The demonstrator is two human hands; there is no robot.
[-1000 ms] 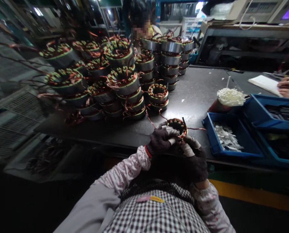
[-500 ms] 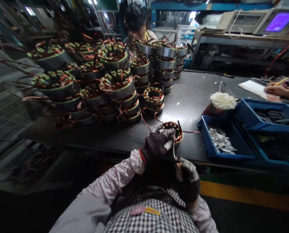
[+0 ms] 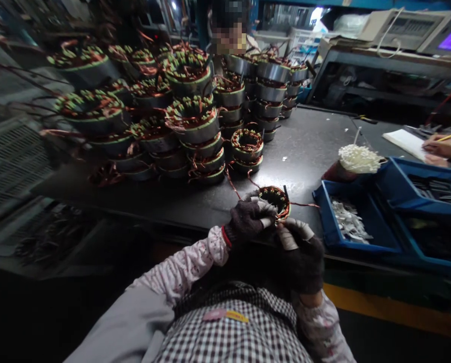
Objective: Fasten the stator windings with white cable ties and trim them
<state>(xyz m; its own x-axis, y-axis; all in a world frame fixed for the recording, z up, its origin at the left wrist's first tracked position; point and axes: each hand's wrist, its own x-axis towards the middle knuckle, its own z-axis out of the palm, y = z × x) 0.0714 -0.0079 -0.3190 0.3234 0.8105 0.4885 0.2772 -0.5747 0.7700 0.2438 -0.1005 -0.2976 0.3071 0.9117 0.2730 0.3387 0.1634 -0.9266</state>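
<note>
A small wound stator (image 3: 285,195) with copper coils lies on the black bench, its lead wires sticking out to both sides. My left hand (image 3: 250,216), in a dark glove with taped fingertips, is closed on its near left rim. Against the near rim my right hand (image 3: 301,247) is closed in a pinch, its taped fingertips almost meeting those of the left. What the right fingertips hold is hidden. A short black sleeve (image 3: 286,192) stands up from the stator's far right side.
Stacked stators (image 3: 195,126) crowd the left and back of the bench. On the right are a blue bin of white pieces (image 3: 348,222), a bundle of white strips (image 3: 359,159) and a blue bin of black pieces (image 3: 435,186). Another person's hand (image 3: 441,146) holds a pencil over paper.
My right hand has moved up to the stator's near rim. The thin white strip stretched between the stator and that hand no longer shows. The whole view has shifted slightly.
</note>
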